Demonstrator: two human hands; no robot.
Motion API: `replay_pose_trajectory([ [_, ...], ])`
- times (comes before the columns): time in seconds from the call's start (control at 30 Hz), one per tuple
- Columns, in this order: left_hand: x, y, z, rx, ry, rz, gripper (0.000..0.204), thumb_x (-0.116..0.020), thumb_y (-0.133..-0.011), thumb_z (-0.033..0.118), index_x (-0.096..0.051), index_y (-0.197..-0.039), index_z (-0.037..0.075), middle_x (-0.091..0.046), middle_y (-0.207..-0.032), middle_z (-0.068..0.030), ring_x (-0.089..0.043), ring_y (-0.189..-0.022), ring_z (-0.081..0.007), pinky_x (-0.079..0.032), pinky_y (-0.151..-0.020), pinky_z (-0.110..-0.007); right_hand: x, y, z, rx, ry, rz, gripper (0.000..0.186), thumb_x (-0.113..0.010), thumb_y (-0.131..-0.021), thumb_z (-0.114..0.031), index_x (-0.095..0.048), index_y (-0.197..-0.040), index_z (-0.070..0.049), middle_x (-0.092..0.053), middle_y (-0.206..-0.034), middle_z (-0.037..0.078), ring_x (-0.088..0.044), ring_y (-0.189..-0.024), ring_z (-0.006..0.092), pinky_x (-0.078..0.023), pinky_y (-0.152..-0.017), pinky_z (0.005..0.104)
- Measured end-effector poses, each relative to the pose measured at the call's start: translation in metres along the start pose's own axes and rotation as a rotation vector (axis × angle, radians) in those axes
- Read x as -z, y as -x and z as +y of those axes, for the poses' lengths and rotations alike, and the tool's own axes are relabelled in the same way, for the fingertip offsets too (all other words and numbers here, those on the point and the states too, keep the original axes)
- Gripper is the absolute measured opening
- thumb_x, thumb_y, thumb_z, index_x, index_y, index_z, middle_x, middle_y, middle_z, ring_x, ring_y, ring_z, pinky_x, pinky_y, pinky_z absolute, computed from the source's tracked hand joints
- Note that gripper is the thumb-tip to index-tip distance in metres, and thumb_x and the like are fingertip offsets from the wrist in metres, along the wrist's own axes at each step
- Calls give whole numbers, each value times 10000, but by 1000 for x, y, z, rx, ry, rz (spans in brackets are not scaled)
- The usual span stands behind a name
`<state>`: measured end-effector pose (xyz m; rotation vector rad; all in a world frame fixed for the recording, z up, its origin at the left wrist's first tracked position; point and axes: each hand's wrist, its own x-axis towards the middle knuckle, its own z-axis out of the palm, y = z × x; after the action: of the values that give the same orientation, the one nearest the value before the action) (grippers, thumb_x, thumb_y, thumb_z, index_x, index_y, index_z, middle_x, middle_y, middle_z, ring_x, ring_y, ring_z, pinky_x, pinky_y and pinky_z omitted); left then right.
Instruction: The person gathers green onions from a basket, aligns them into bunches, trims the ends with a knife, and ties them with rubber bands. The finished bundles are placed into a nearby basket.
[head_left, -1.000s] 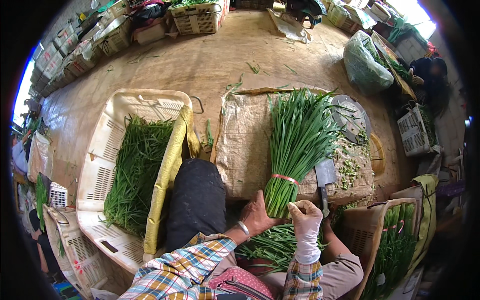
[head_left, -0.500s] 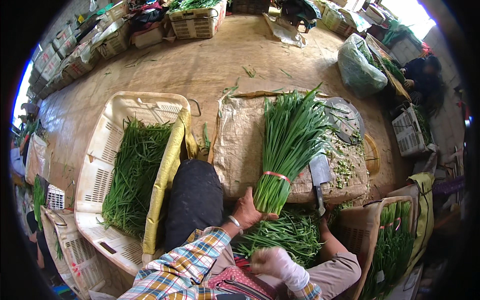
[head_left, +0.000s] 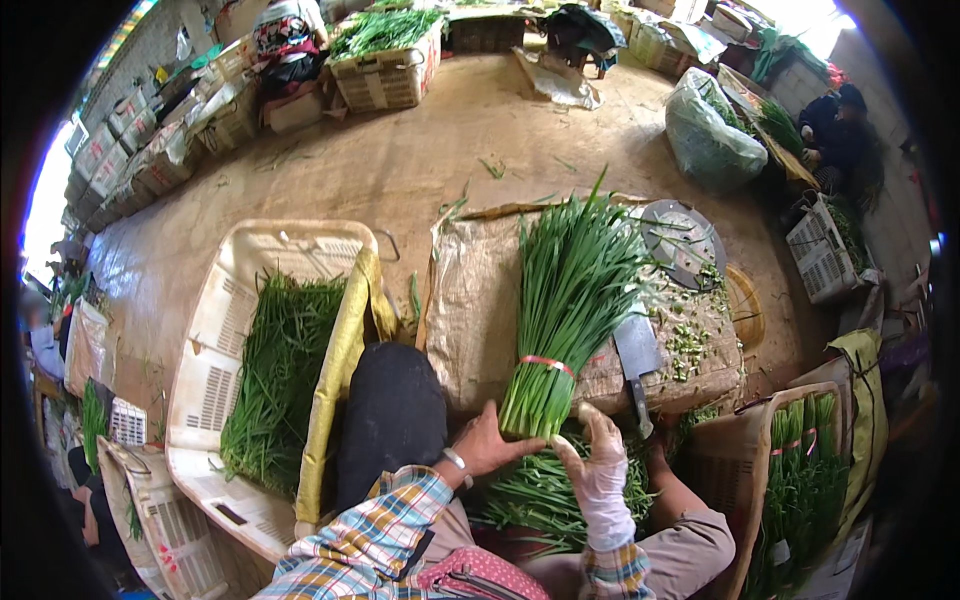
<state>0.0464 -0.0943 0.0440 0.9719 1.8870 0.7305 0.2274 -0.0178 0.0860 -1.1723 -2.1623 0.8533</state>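
Note:
A bundle of garlic chives (head_left: pixel 572 290), tied with a pink band (head_left: pixel 547 365), lies on the covered work surface (head_left: pixel 472 300) with its pale stem ends toward me. My left hand (head_left: pixel 488 440) grips those ends, thumb stretched across beneath them. Just right of the ends is my right hand (head_left: pixel 598 460), in a pale glove, thumb and fingers apart and nothing in its grasp; whether the thumb touches the stems is unclear. A cleaver (head_left: pixel 637 360) lies right of the bundle. Loose chives (head_left: pixel 545 500) are heaped below my hands.
A cream crate (head_left: pixel 205 360) of loose greens stands at left, a yellow cloth (head_left: pixel 335 390) over its edge. At right, another crate (head_left: pixel 720 470) holds banded bundles. Chopped bits surround a round grey plate (head_left: pixel 683 243). Another person (head_left: pixel 840 135) sits far right.
My right hand has come up and forward from near my lap to the bundle's stem ends, its fingers opening. The bundle stays in my left hand.

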Motion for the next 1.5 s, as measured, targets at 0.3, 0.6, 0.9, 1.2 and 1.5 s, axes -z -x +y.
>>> replay_pose_trajectory([
  [0.3, 39, -25, 16, -130, 0, 255, 1159, -742, -627, 673, -276, -1370, -84, -434, -1324, -301, -502, -1184, -383, -421, -984, -415, -91, -19, 21, -367, -578, 15, 947, -836, -654, -279, -301, -1352, 73, -512, -1226, 229, -534, -1098, 351, -450, -938, 403],
  [0.6, 31, -38, 29, -46, 38, 496, 820, -741, -620, 334, -390, -1240, -73, -543, -1142, -281, -545, -1062, -400, -444, -917, -440, -75, 30, -27, -102, 135, -99, 996, -835, -592, -409, -331, -1313, 61, -482, -1194, 239, -489, -1063, 410, -421, -913, 456],
  [0.9, 31, -86, 22, 3, -118, 687, 870, -757, -664, 411, -379, -1248, -111, -528, -1158, -284, -524, -1091, -402, -430, -935, -432, -29, -22, -46, -149, 133, -218, 480, -746, -743, -373, -609, -1064, -43, -641, -903, 147, -626, -831, 313, -502, -698, 404],
  [1.2, 51, -108, 12, 38, 175, 699, 916, -808, -596, 436, -404, -1236, -80, -582, -1115, -273, -585, -1034, -382, -468, -885, -438, -83, -108, -26, 273, 65, 19, 285, -687, -756, -92, -591, -1023, -66, -628, -944, 120, -610, -816, 295, -502, -716, 382],
  [1.5, 35, -115, 5, 68, 163, 760, 775, -817, -591, 383, -484, -1109, -86, -596, -1001, -266, -591, -938, -418, -474, -829, -444, -88, -123, -4, 75, -302, 36, 687, -760, -648, 86, -514, -1264, -97, -524, -968, 16, -448, -635, 68, -427, -558, 206],
])
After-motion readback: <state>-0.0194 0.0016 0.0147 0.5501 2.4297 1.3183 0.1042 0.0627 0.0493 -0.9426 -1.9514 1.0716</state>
